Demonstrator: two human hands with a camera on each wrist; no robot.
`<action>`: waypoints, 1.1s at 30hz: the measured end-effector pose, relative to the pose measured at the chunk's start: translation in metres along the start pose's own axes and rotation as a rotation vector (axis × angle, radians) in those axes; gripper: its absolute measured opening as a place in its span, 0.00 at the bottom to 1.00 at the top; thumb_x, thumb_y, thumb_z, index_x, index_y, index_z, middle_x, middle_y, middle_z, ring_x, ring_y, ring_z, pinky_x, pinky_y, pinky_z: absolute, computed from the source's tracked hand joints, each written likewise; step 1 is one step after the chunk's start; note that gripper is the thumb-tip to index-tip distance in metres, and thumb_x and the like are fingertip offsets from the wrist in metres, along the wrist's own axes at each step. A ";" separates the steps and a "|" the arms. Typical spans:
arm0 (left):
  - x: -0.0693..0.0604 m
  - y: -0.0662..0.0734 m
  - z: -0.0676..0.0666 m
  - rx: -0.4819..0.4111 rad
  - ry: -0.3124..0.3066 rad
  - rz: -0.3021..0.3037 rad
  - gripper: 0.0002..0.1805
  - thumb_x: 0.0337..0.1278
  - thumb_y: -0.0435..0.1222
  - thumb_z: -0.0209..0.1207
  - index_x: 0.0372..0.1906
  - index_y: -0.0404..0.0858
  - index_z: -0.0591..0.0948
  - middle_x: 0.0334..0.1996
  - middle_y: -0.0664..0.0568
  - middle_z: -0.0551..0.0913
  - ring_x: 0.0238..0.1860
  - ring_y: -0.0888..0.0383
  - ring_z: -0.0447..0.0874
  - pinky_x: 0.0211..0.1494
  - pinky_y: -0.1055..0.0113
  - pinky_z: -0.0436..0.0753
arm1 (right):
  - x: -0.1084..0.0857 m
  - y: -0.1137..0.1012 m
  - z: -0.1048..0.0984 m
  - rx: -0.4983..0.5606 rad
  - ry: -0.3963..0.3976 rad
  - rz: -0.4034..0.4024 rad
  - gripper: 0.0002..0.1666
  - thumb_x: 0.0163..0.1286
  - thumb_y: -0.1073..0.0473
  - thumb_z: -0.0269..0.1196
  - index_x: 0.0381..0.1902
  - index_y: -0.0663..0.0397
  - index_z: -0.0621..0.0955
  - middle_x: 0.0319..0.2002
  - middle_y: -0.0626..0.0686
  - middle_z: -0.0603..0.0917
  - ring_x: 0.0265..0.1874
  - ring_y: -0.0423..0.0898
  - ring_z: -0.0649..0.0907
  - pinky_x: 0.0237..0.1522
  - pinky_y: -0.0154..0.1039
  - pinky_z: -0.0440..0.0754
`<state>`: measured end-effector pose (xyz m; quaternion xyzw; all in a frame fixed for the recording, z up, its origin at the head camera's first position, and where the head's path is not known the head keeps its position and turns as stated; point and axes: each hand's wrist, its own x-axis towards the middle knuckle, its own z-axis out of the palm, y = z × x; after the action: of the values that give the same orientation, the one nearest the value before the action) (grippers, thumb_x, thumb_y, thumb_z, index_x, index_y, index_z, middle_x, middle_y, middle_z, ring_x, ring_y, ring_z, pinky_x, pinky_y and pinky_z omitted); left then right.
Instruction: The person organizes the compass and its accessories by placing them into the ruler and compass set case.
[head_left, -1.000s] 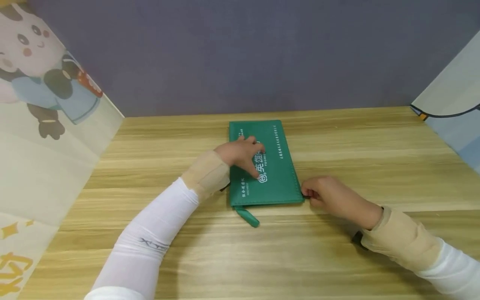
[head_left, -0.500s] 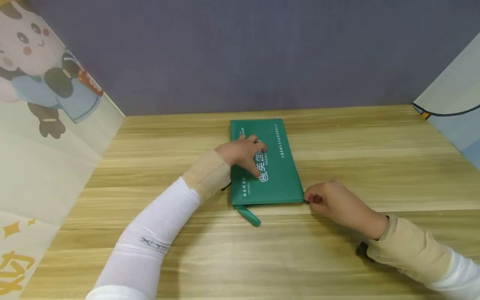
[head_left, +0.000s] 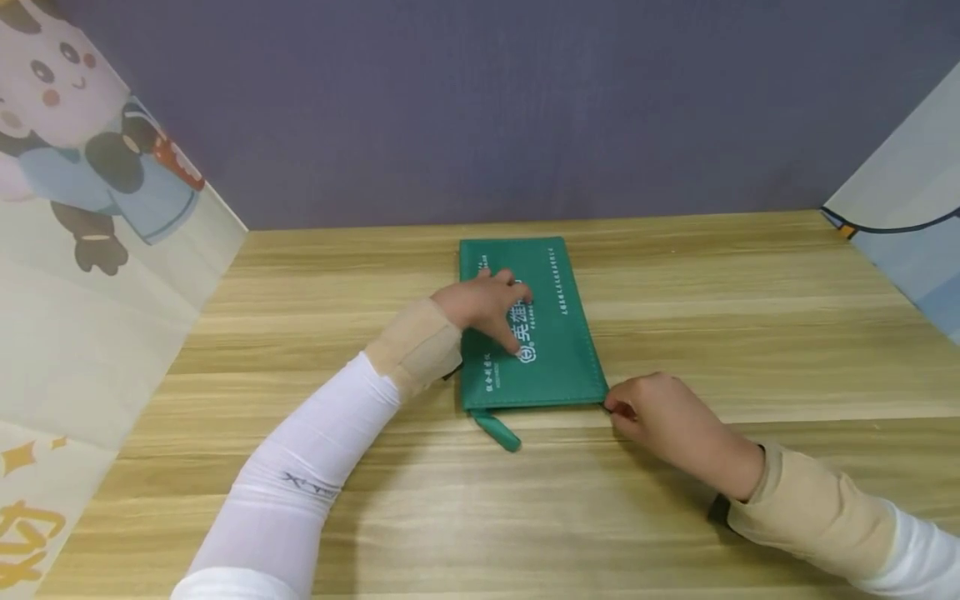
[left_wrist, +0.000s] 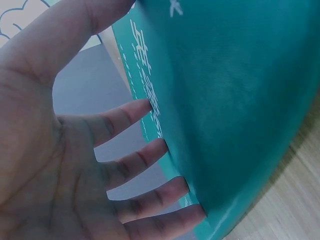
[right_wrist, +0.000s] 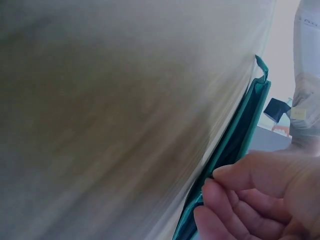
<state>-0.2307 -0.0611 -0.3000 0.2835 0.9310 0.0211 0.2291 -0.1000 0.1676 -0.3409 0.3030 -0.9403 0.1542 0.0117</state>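
A flat green zip pouch (head_left: 555, 358) with white printed characters lies on the wooden table. My left hand (head_left: 483, 307) rests on its left half, fingers spread. In the left wrist view, the fingertips (left_wrist: 159, 146) touch the pouch's green face. At the near right corner, my right hand (head_left: 667, 421) pinches a small dark zipper pull between thumb and forefinger, mostly hidden by them. The right wrist view shows the pouch (right_wrist: 257, 110) edge-on with a dark gap along its near edge, and the right thumb (right_wrist: 250, 172) at that edge.
A green wrist strap (head_left: 497, 431) hangs from the pouch's near left corner onto the wooden table (head_left: 450, 517). Behind stands a grey-blue panel (head_left: 510, 108). Cartoon-printed panel (head_left: 97, 167) borders the left side, and another pale panel (head_left: 915, 183) the right.
My right hand has shifted slightly toward the near side at the pouch's corner, still pinching there. The left hand and pouch have barely moved.
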 end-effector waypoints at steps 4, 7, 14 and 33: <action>0.002 0.000 0.001 0.001 -0.001 0.004 0.43 0.45 0.52 0.68 0.68 0.50 0.63 0.66 0.47 0.58 0.70 0.36 0.47 0.68 0.50 0.60 | -0.001 -0.003 0.003 -0.038 0.015 -0.012 0.13 0.52 0.70 0.67 0.17 0.50 0.77 0.15 0.40 0.72 0.17 0.33 0.67 0.20 0.31 0.68; 0.002 0.001 0.001 0.002 -0.006 0.000 0.43 0.45 0.52 0.68 0.68 0.50 0.63 0.67 0.47 0.58 0.70 0.37 0.47 0.68 0.50 0.60 | -0.002 -0.007 0.005 -0.077 0.031 -0.021 0.20 0.54 0.70 0.67 0.13 0.46 0.70 0.13 0.39 0.64 0.16 0.34 0.62 0.19 0.31 0.63; 0.001 0.002 0.001 0.001 -0.002 -0.006 0.43 0.46 0.52 0.68 0.68 0.50 0.63 0.67 0.47 0.57 0.70 0.36 0.46 0.68 0.50 0.61 | 0.000 -0.020 0.008 -0.137 0.068 -0.023 0.25 0.53 0.73 0.62 0.11 0.45 0.64 0.14 0.42 0.60 0.17 0.36 0.59 0.18 0.31 0.62; 0.001 0.001 0.000 0.007 0.001 0.001 0.42 0.45 0.52 0.68 0.67 0.50 0.63 0.66 0.47 0.58 0.69 0.39 0.50 0.66 0.51 0.64 | 0.016 -0.038 0.017 -0.152 0.034 -0.040 0.17 0.54 0.70 0.65 0.13 0.51 0.72 0.14 0.47 0.73 0.16 0.37 0.73 0.18 0.35 0.73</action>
<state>-0.2309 -0.0601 -0.3000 0.2848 0.9310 0.0181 0.2277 -0.0899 0.1245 -0.3445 0.3172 -0.9428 0.0873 0.0537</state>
